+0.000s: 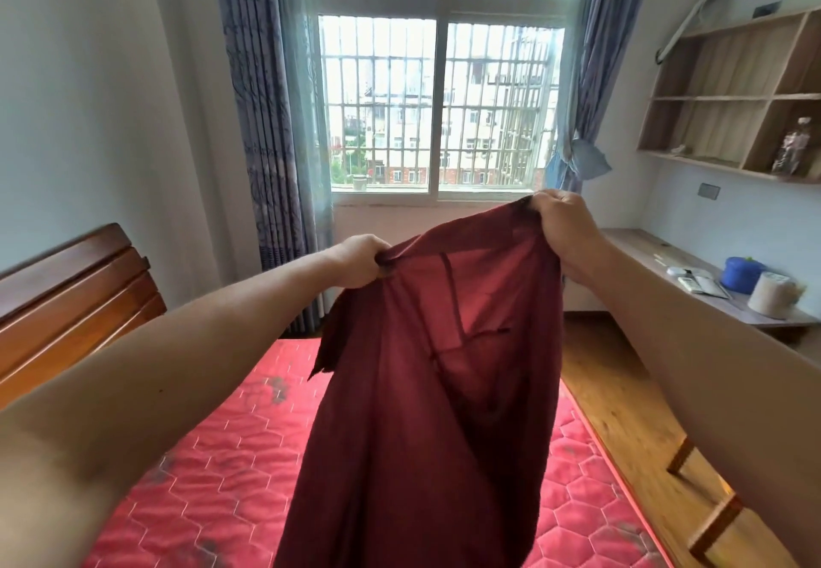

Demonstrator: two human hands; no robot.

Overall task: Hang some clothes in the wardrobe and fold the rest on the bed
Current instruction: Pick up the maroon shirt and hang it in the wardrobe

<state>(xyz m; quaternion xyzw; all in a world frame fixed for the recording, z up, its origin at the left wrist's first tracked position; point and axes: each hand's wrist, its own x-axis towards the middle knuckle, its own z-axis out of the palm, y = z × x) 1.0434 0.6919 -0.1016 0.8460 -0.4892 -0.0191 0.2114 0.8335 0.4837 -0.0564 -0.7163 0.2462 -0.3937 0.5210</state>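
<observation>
A dark red garment [426, 425] hangs in the air in front of me, above the bed [213, 469] with its red quilted mattress. My left hand [360, 258] grips the garment's upper left edge. My right hand [562, 223] grips its upper right edge, held a little higher. The cloth drapes down from both hands and its lower end runs out of the bottom of the frame. The wardrobe is not in view.
A wooden headboard [75, 296] stands at the left. Ahead is a barred window [437, 92] with blue curtains. At the right, a desk [693, 274] carries a blue pot, a paper roll and small items, below wooden wall shelves [733, 96]. Wooden floor lies right of the bed.
</observation>
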